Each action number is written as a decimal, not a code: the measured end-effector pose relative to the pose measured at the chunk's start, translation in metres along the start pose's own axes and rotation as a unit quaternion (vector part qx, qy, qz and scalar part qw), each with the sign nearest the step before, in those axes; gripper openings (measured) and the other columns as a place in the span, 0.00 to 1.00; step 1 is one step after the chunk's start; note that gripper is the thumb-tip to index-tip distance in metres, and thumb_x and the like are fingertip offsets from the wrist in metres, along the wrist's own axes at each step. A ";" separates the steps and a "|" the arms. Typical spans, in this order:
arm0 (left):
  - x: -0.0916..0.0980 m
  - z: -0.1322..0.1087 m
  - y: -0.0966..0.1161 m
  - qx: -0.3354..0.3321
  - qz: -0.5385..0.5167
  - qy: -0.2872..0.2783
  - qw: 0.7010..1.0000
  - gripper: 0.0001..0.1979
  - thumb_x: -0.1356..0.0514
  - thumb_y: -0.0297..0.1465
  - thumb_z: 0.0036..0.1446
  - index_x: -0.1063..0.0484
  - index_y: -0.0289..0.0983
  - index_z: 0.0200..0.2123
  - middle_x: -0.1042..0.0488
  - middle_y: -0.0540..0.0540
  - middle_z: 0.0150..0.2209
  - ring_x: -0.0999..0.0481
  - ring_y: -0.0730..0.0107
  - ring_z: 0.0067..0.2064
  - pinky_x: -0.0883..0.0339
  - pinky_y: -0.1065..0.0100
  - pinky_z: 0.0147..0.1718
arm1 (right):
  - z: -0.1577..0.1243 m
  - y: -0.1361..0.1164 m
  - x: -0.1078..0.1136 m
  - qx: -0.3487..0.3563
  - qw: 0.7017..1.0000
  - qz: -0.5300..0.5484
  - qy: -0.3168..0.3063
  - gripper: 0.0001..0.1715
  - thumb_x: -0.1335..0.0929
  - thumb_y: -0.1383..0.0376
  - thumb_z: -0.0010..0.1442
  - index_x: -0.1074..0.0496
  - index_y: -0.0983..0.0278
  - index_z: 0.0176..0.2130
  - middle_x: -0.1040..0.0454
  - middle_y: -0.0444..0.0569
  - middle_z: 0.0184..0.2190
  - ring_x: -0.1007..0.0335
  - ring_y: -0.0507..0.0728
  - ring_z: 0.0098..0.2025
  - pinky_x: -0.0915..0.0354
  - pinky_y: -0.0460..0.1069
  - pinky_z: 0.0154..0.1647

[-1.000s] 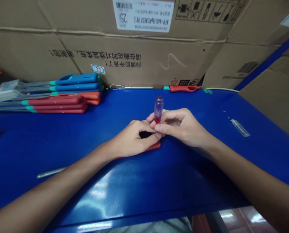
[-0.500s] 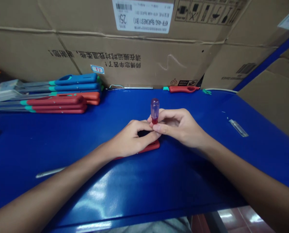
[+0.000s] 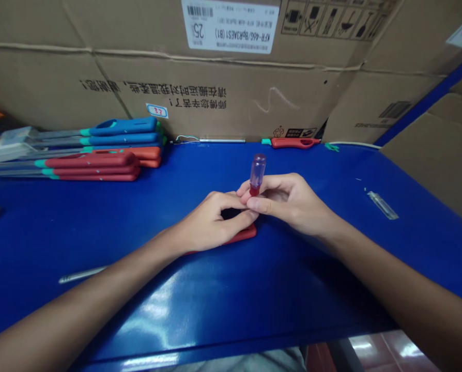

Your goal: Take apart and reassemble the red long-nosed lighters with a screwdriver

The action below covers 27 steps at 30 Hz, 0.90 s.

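Between the thumb and fingers of my right hand is a small screwdriver with a clear purple handle and a red collar. Its handle points up, leaning slightly right; the shaft and tip are hidden by my hands. My left hand is closed over a red lighter on the table and presses it down. Only the lighter's right end and a sliver of its lower edge show. The fingertips of both hands meet just below the screwdriver collar.
Stacked long-necked lighters, blue and red, lie at the left. Another red lighter rests by the cardboard wall. A metal tube is beside my left forearm. A clear plastic piece lies on the right.
The screwdriver handle has tipped a little to the right in my right hand's fingers. My left hand has kept its place on the red lighter.
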State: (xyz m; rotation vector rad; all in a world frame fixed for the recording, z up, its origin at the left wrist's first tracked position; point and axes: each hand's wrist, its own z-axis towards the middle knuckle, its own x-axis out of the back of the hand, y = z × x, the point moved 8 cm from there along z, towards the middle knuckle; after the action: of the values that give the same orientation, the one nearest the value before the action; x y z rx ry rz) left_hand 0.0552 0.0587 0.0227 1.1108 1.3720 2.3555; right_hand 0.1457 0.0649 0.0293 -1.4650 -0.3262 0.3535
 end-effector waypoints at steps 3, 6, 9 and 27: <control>-0.001 0.000 0.001 -0.003 -0.007 -0.009 1.000 0.13 0.44 0.31 0.61 0.28 0.33 0.25 0.33 0.51 0.25 0.35 0.75 0.28 0.41 0.71 0.28 | 0.000 0.007 0.005 -0.014 0.998 0.021 0.050 0.19 0.19 0.62 0.38 0.26 0.64 0.29 0.28 0.42 0.27 0.32 0.51 0.30 0.34 0.46 0.32; -0.001 -0.001 0.001 -0.005 -0.005 -0.010 1.000 0.14 0.44 0.31 0.61 0.30 0.33 0.23 0.37 0.53 0.22 0.39 0.77 0.25 0.44 0.72 0.25 | 0.000 0.003 0.003 0.000 0.999 0.033 0.031 0.18 0.19 0.64 0.39 0.26 0.64 0.30 0.27 0.41 0.28 0.32 0.50 0.30 0.34 0.46 0.33; -0.001 -0.001 0.001 -0.006 -0.011 -0.012 1.000 0.14 0.45 0.30 0.62 0.29 0.33 0.24 0.41 0.55 0.21 0.43 0.78 0.23 0.48 0.73 0.23 | 0.000 -0.004 -0.003 0.018 0.999 0.025 -0.032 0.11 0.22 0.63 0.47 0.24 0.63 0.31 0.24 0.45 0.34 0.28 0.53 0.38 0.32 0.49 0.41; -0.001 0.000 0.003 -0.010 -0.007 -0.012 1.000 0.15 0.44 0.28 0.60 0.33 0.33 0.21 0.36 0.54 0.22 0.37 0.78 0.26 0.44 0.73 0.26 | -0.001 0.000 0.005 0.027 0.997 0.017 0.064 0.21 0.19 0.62 0.38 0.31 0.64 0.24 0.28 0.41 0.27 0.33 0.50 0.29 0.34 0.46 0.31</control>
State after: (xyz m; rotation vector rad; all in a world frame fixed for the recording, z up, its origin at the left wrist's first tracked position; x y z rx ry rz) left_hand 0.0567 0.0565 0.0249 1.1161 1.3397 2.3333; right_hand 0.1502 0.0663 0.0290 -1.4344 -0.1870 0.2917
